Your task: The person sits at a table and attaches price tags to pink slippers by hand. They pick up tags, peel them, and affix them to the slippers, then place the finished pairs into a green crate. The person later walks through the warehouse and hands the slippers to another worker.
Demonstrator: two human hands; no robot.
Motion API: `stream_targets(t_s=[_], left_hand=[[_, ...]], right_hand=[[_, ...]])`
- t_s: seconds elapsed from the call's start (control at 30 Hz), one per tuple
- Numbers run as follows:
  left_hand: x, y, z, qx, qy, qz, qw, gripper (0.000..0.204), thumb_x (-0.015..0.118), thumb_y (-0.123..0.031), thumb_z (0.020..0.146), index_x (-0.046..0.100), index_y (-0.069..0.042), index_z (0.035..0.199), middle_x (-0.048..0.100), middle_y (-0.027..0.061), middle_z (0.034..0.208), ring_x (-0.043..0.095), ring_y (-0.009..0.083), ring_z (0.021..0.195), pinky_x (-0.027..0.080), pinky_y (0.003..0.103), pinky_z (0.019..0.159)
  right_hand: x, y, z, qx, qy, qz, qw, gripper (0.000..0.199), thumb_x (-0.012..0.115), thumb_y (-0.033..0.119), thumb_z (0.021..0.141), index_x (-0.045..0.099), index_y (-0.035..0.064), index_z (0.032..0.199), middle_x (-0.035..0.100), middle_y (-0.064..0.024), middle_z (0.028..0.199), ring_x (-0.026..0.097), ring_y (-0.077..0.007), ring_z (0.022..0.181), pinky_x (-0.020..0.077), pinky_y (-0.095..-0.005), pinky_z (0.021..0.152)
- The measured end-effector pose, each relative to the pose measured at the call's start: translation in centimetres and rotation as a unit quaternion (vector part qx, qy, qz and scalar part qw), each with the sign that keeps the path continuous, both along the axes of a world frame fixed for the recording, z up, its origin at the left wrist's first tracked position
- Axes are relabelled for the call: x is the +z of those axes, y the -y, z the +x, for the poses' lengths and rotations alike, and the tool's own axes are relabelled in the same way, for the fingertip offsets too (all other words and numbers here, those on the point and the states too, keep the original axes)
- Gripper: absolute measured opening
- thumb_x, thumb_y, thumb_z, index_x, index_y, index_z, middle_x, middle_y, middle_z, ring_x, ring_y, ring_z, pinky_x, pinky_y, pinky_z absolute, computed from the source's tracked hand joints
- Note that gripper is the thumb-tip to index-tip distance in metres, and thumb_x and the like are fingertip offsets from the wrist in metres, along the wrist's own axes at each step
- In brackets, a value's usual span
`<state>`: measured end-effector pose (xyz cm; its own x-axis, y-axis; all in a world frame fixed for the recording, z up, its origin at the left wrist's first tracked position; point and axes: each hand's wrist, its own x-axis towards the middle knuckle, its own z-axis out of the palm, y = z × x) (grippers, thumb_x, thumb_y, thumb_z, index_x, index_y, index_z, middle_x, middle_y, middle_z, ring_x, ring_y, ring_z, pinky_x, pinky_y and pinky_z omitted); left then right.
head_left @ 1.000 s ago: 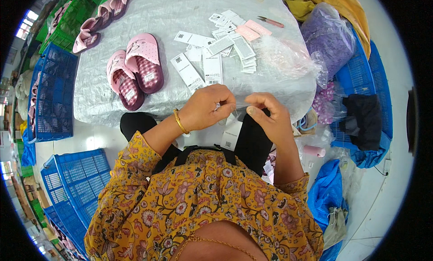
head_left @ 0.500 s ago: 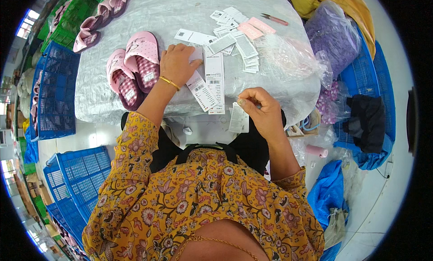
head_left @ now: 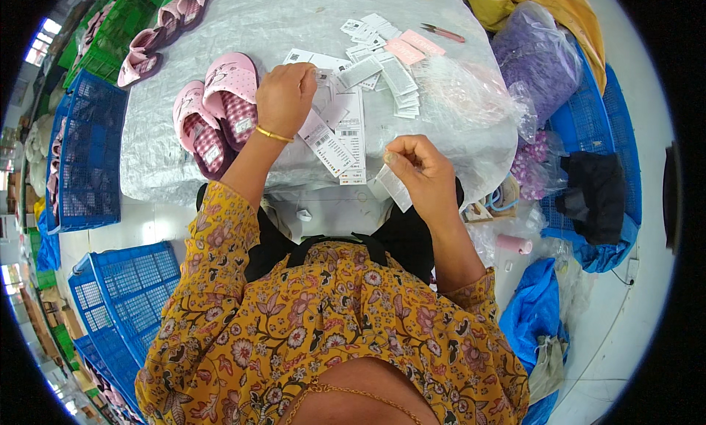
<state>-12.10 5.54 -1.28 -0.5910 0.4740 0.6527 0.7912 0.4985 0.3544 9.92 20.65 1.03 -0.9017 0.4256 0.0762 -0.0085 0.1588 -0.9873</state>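
Note:
My left hand (head_left: pixel 285 100), a gold bangle at its wrist, is closed above the table beside a pair of pink slippers (head_left: pixel 234 78) with checked insoles. At its fingertips shows a small, partly see-through tag (head_left: pixel 322 78); the grip itself is hidden. Beneath and beside it lie long printed paper labels (head_left: pixel 351 134), overlapping toward the table's near edge. At that edge my right hand (head_left: pixel 426 176) pinches a white tag (head_left: pixel 395 188), which hangs tilted below the thumb and finger.
White tags (head_left: pixel 397 76) lie in a loose pile with pink cards (head_left: pixel 413 45). Farther right are thin plastic fasteners (head_left: pixel 467 90) and small snips (head_left: pixel 443 33). More slippers (head_left: pixel 140 61) sit far left. Blue crates (head_left: pixel 90 153) and a bagged purple bundle (head_left: pixel 540 57) flank the table (head_left: pixel 294 13).
My left hand has lifted slightly off the labels, its fingers drawn together by the small tag. The white tag in my right hand has swung to a slant.

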Motion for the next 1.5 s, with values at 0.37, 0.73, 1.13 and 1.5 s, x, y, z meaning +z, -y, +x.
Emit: stream_targets(t_s=[0.37,0.73,1.13,1.5], left_hand=[[2.6,0.3,8.6,-0.176,0.234,0.124,0.948,0.012,0.06,-0.011,0.091,0.067,-0.002,0.095,0.063,0.0127,0.081,0.06,0.0268,0.073,0.048,0.035,0.066],[2.6,1.2,9.5,-0.253,0.3,0.137,0.91,0.013,0.061,-0.012,0.091,0.068,-0.002,0.094,0.067,0.0068,0.084,0.061,0.0166,0.077,0.048,0.03,0.068],[4.4,6.5,9.9,-0.335,0.304,0.054,0.89,0.011,0.063,-0.014,0.087,0.063,-0.003,0.087,0.058,0.0103,0.079,0.056,0.0266,0.078,0.045,0.034,0.07],[4.0,14.4,7.2,-0.283,0.247,0.075,0.924,0.008,0.068,-0.011,0.082,0.066,-0.005,0.087,0.061,0.0075,0.079,0.058,0.0269,0.079,0.046,0.035,0.07]], right_hand=[[1.4,1.4,-3.3,-0.018,0.0,-0.108,0.994,0.035,0.068,0.004,0.083,0.054,-0.001,0.115,0.063,-0.0037,0.082,0.055,-0.0066,0.072,0.0449,-0.022,0.065],[1.9,2.5,-2.5,-0.031,0.015,-0.106,0.994,0.024,0.07,0.005,0.083,0.059,0.0001,0.103,0.064,-0.0027,0.084,0.057,-0.0062,0.074,0.0457,-0.0213,0.066],[3.6,5.6,3.4,0.052,0.096,0.162,0.981,0.026,0.073,0.006,0.08,0.062,0.0024,0.104,0.064,-0.0008,0.083,0.053,-0.0046,0.068,0.0447,-0.0206,0.062],[2.5,12.7,-3.9,0.129,0.132,-0.168,0.968,0.014,0.066,0.008,0.088,0.061,0.0004,0.099,0.062,-0.0002,0.082,0.053,-0.0042,0.072,0.0408,-0.0197,0.062]])
